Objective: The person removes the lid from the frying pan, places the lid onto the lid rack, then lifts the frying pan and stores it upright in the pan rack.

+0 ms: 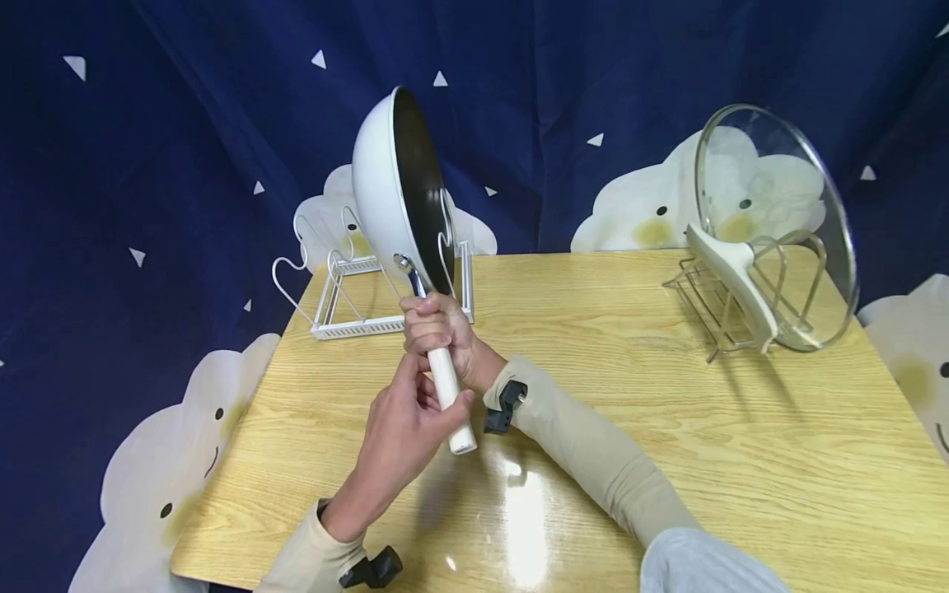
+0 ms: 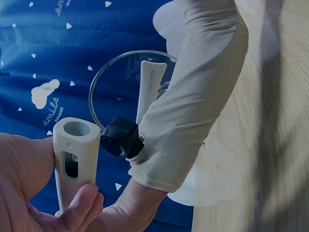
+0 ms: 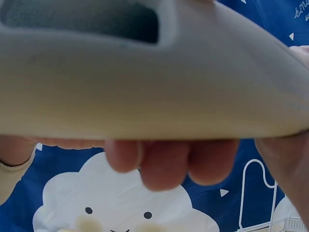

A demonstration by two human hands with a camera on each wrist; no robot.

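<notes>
A deep white frying pan (image 1: 378, 177) with a dark inside is tilted up on its side, handle toward me. My right hand (image 1: 445, 333) grips the pale handle (image 1: 447, 383) close to the pan body. Lower down, my left hand (image 1: 404, 432) holds the same handle, its thumb along one side near the end. The handle's hollow end (image 2: 77, 128) shows in the left wrist view. Beneath the pan stands a white wire rack (image 1: 359, 329); one of its loops crosses in front of the dark inside. Whether pan and rack touch, I cannot tell.
At the table's right, a glass lid (image 1: 838, 206) with a long white handle (image 1: 730, 263) stands upright in a metal wire rack (image 1: 715, 329). The wooden table (image 1: 593, 329) backs onto a blue curtain (image 1: 549, 99) with clouds.
</notes>
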